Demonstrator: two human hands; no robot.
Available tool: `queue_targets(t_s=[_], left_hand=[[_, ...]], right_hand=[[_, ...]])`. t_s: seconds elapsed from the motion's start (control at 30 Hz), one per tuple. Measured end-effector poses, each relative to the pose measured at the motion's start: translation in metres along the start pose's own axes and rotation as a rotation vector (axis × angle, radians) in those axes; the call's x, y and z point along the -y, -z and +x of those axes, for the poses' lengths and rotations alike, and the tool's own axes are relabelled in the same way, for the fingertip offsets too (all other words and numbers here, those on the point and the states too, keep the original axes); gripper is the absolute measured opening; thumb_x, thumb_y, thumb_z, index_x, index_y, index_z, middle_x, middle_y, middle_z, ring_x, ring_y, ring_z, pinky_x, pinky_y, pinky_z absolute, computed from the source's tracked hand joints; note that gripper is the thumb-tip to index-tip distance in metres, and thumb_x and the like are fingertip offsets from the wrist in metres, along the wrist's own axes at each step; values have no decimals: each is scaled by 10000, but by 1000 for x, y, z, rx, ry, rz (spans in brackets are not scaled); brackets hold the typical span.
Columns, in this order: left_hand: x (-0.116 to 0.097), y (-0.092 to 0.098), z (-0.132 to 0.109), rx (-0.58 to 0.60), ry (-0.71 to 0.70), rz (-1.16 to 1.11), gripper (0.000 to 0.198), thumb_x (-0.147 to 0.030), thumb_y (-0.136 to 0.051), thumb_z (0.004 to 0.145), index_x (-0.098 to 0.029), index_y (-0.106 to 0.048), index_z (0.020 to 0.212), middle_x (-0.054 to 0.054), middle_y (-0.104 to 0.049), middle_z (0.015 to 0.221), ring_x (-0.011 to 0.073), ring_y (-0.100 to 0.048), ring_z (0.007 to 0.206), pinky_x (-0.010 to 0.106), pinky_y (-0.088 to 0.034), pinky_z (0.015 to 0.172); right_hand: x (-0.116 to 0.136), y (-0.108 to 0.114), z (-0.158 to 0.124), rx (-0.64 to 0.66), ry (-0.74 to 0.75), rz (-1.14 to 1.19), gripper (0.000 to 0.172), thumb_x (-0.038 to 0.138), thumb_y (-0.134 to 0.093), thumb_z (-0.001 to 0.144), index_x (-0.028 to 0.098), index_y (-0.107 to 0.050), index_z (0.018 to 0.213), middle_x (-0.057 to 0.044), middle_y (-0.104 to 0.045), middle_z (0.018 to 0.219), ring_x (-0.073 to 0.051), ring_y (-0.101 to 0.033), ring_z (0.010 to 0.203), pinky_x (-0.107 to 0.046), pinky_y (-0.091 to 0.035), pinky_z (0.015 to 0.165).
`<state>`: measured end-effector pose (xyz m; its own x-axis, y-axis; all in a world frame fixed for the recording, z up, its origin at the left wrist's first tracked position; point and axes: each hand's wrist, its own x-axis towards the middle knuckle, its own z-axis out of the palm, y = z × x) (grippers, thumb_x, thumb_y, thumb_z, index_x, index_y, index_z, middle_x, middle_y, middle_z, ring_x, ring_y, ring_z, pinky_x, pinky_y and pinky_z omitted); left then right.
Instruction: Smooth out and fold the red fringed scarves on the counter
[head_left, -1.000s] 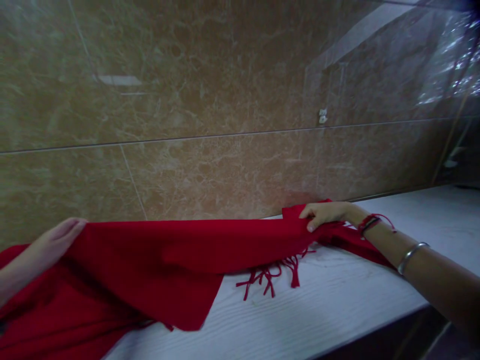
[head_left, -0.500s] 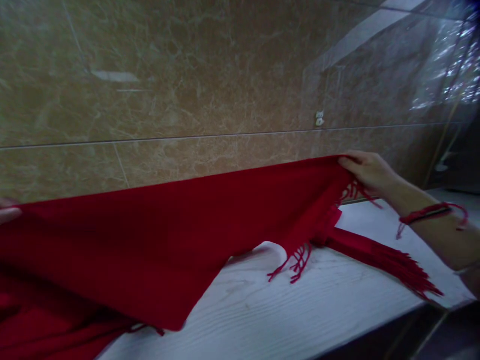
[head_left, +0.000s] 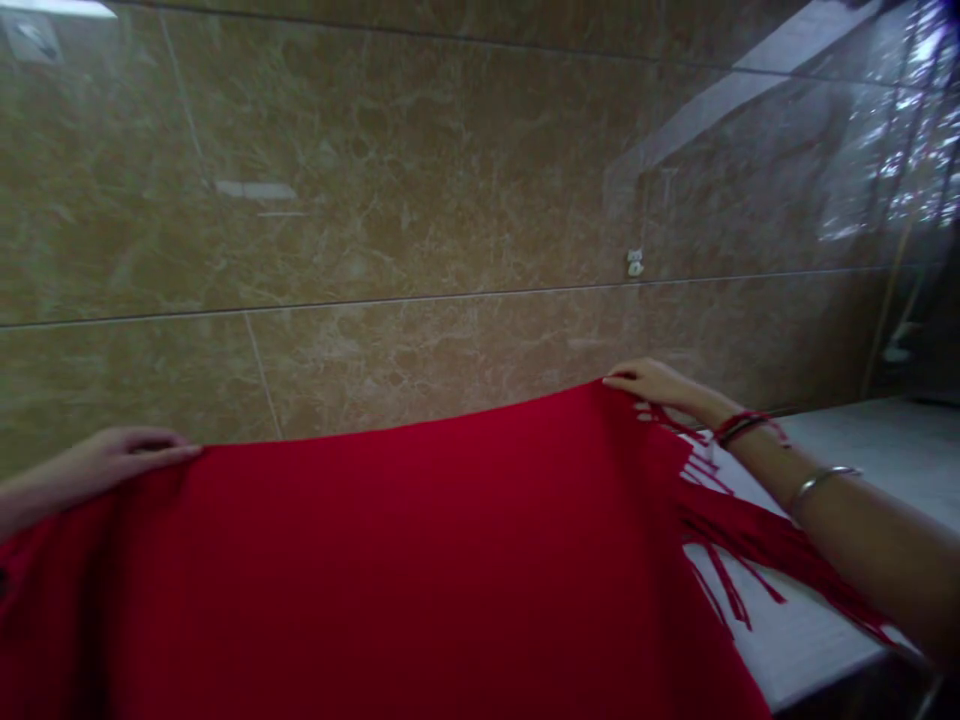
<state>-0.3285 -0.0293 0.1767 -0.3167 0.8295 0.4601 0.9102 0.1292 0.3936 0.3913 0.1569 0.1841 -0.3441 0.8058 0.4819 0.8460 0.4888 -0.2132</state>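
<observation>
**Red scarf held spread between two hands in front of a marble wall**

Head view: The person holds a red fringed scarf [head_left: 420,570] of soft woven cloth stretched wide, and it fills the lower half of the picture. The left hand [head_left: 124,455] is at the left end of the scarf's top edge. Its fingers lie together along the hem and close down on the cloth, and the thumb is hidden behind it. The right hand [head_left: 656,385] is at the far right corner of the same edge, pinching the cloth between narrowed fingers with the palm turned down. The top edge runs between the two hands in a shallow upward curve.

The long red tassels [head_left: 720,540] hang from the right side of the scarf, below the right wrist, and trail over a white wood-grain tabletop [head_left: 862,460]. The scarf covers the left and middle of that tabletop, so only the right part shows.

On the right wrist sits a red thread bracelet [head_left: 739,428], and further up the forearm a thin silver metal bangle [head_left: 821,482].

Behind the scarf stands a glossy beige marble-tile wall [head_left: 420,230] with dark joints. A small white fitting [head_left: 635,263] is fixed to it above the right hand, well apart from it.
</observation>
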Motion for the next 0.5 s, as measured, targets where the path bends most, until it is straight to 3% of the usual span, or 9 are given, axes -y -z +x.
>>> queue_targets(t_s=[0.07, 0.13, 0.2, 0.33, 0.43, 0.5], left_hand=[[-45, -38, 10, 366, -49, -40, 344, -507, -574, 684, -183, -643, 778, -86, -631, 693, 149, -563, 771, 198, -442, 729], [-66, -74, 10, 417, -26, -38, 339, -512, -543, 691, -187, -637, 690, -82, -615, 629, 140, -555, 700, 181, -433, 681], [-64, -103, 5, 411, -5, -4, 349, -520, -530, 684, -188, -629, 634, -69, -608, 601, 146, -555, 679, 174, -421, 652], [-38, -144, 5, 342, 12, 109, 333, -514, -498, 697, -209, -620, 638, -59, -621, 612, 156, -570, 675, 180, -403, 635], [-28, -165, 14, 308, 26, 173, 287, -468, -487, 706, -219, -625, 674, -47, -641, 649, 161, -587, 684, 193, -406, 639], [-32, -177, 18, 208, 36, 193, 241, -423, -512, 684, -211, -624, 663, -30, -646, 655, 174, -594, 693, 217, -419, 659]], right_hand=[[-2, -42, 5, 76, -13, -46, 304, 325, -435, 813, 131, -669, 809, -68, -670, 789, -169, -590, 690, -255, -420, 651], [-9, -80, 8, 110, -18, -77, 254, 288, -452, 810, 157, -670, 805, -56, -676, 825, -168, -605, 764, -233, -420, 685], [-16, -114, 12, 128, -45, -117, 241, 263, -452, 815, 155, -668, 814, -67, -675, 843, -167, -608, 793, -230, -417, 708], [-23, -169, 19, 118, -155, -220, 263, 252, -421, 838, 133, -656, 839, -129, -652, 871, -215, -597, 841, -303, -415, 729], [-18, -197, 25, 56, -222, -297, 275, 236, -393, 844, 114, -633, 900, -189, -602, 969, -285, -540, 936, -403, -399, 756], [-9, -208, 28, 0, -239, -330, 281, 204, -381, 835, 105, -603, 976, -218, -547, 1057, -322, -473, 1012, -457, -377, 781]])
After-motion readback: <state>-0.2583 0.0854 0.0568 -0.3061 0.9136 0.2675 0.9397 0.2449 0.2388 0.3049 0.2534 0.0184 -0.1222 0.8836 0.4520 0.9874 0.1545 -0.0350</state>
